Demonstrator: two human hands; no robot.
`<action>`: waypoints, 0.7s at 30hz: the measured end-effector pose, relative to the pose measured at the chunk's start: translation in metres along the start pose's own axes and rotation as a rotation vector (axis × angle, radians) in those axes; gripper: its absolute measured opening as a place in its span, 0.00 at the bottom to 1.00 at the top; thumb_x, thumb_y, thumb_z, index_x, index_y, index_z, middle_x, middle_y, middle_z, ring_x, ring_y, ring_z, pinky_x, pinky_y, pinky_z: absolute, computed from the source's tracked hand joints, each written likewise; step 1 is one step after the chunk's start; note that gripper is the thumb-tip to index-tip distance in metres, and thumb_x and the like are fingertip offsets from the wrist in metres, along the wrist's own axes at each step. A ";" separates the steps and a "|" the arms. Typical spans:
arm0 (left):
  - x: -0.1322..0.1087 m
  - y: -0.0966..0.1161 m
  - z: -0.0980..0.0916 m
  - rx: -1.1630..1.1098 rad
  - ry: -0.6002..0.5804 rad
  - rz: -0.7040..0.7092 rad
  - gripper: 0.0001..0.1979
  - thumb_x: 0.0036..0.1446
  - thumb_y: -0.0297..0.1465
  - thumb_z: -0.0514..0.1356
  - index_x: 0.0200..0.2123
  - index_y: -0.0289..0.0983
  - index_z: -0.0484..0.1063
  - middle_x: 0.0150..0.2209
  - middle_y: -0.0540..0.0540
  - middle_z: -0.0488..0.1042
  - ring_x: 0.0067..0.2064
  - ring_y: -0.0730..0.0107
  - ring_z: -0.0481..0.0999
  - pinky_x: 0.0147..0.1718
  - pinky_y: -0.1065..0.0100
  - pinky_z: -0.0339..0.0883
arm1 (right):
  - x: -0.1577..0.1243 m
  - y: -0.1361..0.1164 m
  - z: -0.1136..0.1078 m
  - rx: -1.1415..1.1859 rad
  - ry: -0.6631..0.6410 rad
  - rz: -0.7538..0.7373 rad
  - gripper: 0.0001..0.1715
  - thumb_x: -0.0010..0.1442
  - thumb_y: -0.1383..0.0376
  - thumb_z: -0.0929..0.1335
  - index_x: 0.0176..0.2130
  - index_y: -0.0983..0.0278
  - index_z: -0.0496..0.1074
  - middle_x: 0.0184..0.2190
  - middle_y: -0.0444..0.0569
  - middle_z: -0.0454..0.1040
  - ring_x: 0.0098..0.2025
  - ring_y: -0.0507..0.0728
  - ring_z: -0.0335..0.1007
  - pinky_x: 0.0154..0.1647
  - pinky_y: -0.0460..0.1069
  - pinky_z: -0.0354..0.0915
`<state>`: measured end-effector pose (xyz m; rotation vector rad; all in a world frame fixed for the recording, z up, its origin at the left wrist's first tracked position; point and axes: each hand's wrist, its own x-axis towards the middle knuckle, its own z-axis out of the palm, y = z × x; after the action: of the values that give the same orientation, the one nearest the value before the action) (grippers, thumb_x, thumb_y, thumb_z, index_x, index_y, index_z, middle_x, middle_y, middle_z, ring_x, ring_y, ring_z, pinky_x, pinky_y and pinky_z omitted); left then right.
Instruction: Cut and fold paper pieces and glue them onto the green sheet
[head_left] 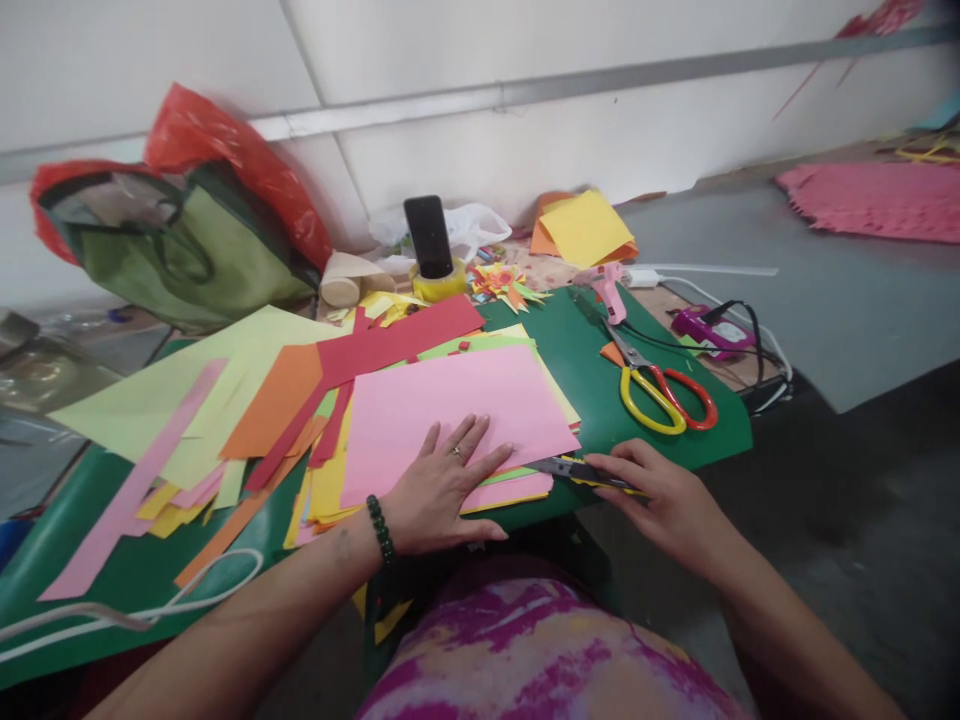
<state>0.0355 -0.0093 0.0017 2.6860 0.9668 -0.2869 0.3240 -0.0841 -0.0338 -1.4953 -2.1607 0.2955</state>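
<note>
My left hand lies with fingers spread on a pink sheet of paper, pressing near its front edge. Below that sheet is a stack of yellow, green and pink paper. A utility knife with a yellow and black body is gripped in my right hand. Its blade points left and meets the pink sheet's lower right edge; whether it is between the sheets I cannot tell. Red paper strips lie just behind the pink sheet.
Yellow-and-red-handled scissors and a pink glue gun rest on the green mat's right side. A phone stands in a tape roll. Orange and pale paper pieces cover the left. A green bag sits behind.
</note>
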 end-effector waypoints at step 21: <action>0.000 -0.003 0.008 -0.011 0.073 0.010 0.48 0.49 0.64 0.44 0.67 0.46 0.43 0.69 0.34 0.37 0.69 0.41 0.37 0.59 0.35 0.36 | 0.005 -0.014 0.009 0.014 -0.012 -0.021 0.16 0.63 0.63 0.63 0.49 0.61 0.72 0.36 0.50 0.71 0.33 0.54 0.72 0.31 0.47 0.68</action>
<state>0.0332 -0.0098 -0.0067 2.7079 0.9720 -0.1823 0.3064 -0.0839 -0.0334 -1.4663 -2.1780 0.3121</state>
